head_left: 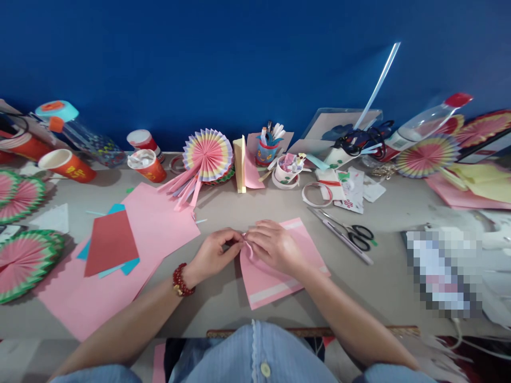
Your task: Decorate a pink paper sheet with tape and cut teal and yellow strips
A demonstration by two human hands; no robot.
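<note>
Nearest my camera is the blue shirt front (239, 355); past it, the pink sheet (261, 277), banded pale along two ends, lies on the grey table (219, 303). The left hand (216, 251) pinches its upper left corner between thumb and fingertips, where the paper curls up; the right hand (275, 246) rests over the sheet, fingers bent to that corner, though I can't tell if they pinch too. I judge this step to be starting a narrow fold; the next move calls for keeping its edge even while pressing the crease. Beyond sit scissors (361, 238), larger pink paper (159, 223) and a pleated rosette (207, 154).
</note>
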